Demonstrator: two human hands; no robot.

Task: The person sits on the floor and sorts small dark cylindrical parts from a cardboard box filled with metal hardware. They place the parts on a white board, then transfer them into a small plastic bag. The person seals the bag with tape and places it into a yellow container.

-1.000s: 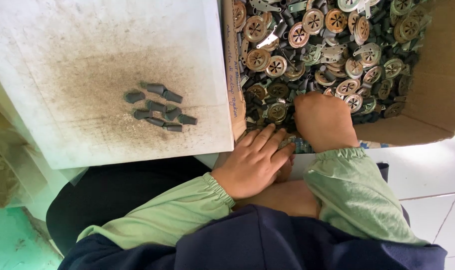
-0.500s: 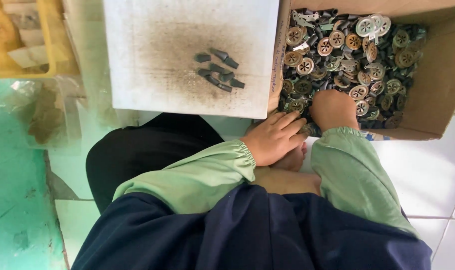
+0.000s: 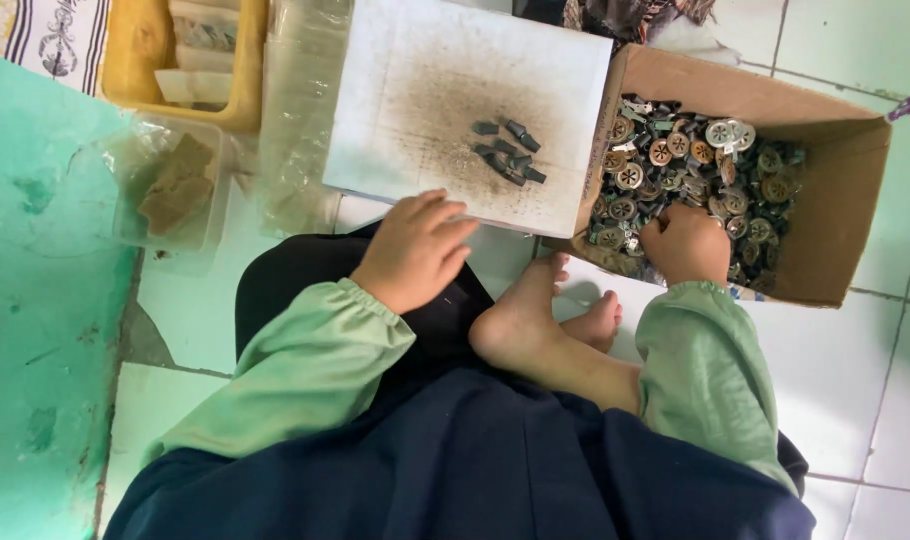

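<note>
Left hand [image 3: 415,250] has pulled back from the box, now spread, fingers on the white tabletop's [image 3: 395,150] near edge. Right hand [image 3: 687,245] stays curled in the cardboard box [image 3: 835,220] of round metal parts [image 3: 675,160], grip hidden. Small dark pieces [image 3: 508,152] lie ahead-right of the left hand, nearer it.

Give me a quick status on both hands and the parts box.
Left hand open, fingers at the white board edge. Right hand curled, knuckles up, in the cardboard box of round metal parts; grip hidden. Nothing blocking.
</note>
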